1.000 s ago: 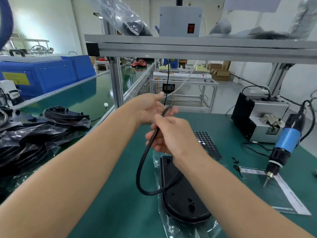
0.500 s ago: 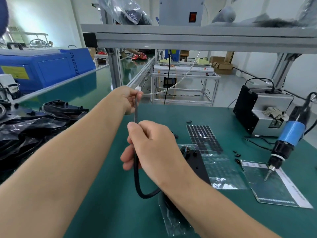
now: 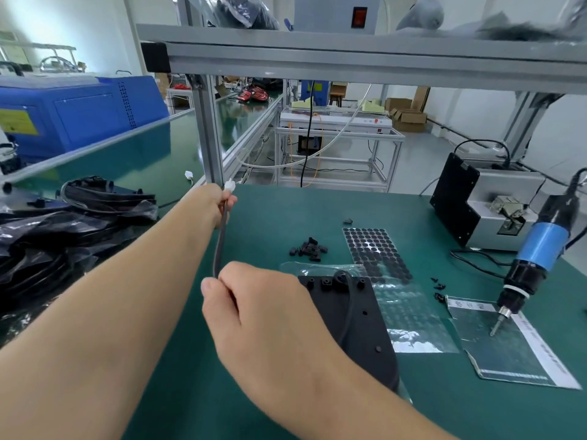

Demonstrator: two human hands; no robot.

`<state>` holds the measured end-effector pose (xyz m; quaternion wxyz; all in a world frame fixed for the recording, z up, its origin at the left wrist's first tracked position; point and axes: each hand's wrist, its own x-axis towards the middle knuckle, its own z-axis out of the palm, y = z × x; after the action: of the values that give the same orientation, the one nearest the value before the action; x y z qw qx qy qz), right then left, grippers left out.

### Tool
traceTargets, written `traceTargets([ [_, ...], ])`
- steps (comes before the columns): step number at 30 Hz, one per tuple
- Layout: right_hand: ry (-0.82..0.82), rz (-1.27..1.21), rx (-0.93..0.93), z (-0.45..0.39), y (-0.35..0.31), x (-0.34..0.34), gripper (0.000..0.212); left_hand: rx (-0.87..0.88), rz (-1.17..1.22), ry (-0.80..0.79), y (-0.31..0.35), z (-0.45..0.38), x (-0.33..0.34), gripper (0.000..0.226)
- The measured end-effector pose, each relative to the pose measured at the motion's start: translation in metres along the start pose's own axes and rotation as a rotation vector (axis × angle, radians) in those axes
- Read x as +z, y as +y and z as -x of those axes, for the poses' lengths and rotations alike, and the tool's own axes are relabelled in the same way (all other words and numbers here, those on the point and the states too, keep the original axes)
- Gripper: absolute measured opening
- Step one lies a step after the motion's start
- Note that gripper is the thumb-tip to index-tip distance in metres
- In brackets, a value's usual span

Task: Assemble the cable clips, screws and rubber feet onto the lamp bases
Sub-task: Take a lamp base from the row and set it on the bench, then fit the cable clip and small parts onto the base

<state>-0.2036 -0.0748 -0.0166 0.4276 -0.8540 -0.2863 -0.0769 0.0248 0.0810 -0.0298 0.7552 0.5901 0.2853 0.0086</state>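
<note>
Bright even light, perhaps from overhead; glare on plastic bag [image 3: 416,339]; wide-angle bending at edges; shelf [image 3: 365,55] top blurred.

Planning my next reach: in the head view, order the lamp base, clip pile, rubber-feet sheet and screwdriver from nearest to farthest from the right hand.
From the right hand:
1. Lamp base, right beside it, partly under it.
2. Clip pile, just beyond, on the mat.
3. Rubber-feet sheet, farther right.
4. Screwdriver, hanging at the far right.

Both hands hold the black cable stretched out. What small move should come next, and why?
Probably lower the black cable into the black plastic lamp base: the left hand and right hand hold it straight above the base, and the small black clips lie unused.
</note>
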Motion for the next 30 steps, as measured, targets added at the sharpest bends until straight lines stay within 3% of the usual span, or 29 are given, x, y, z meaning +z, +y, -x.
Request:
traceTargets([
  [7, -0.126, 0.257, -0.041, 0.01, 0.005, -0.015, 0.044, 0.093, -0.334, 0.105, -0.017, -0.023, -0.002, 0.036],
  [11, -0.219, 0.474, -0.205, 0.02, 0.008, -0.011, 0.041, 0.395, -0.796, 0.259, -0.029, -0.033, -0.012, 0.025],
  [14, -0.16, 0.571, -0.352, 0.021, 0.022, -0.014, 0.03, 0.481, -0.867, 0.112, -0.043, -0.031, -0.013, 0.023],
  [16, -0.261, 0.515, -0.391, 0.016, 0.044, -0.029, 0.041, 0.483, -0.925, 0.021, -0.05, -0.031, -0.019, 0.024],
  [21, -0.294, 0.438, -0.23, 0.01, 0.103, -0.065, 0.077, 0.563, -1.086, -0.023, -0.058, -0.025, -0.034, 0.023],
  [25, -0.15, 0.2, 0.034, -0.006, 0.14, -0.068, 0.057, 0.616, -1.221, 0.012, -0.064, -0.017, -0.027, 0.017],
  [27, -0.143, 0.17, 0.15, -0.013, 0.15, -0.068, 0.053, 0.606, -1.244, 0.026, -0.067, -0.012, -0.022, 0.013],
  [30, -0.143, 0.165, 0.216, -0.013, 0.156, -0.065, 0.03, 0.64, -1.261, 0.126, -0.075, 0.001, -0.016, 0.008],
])
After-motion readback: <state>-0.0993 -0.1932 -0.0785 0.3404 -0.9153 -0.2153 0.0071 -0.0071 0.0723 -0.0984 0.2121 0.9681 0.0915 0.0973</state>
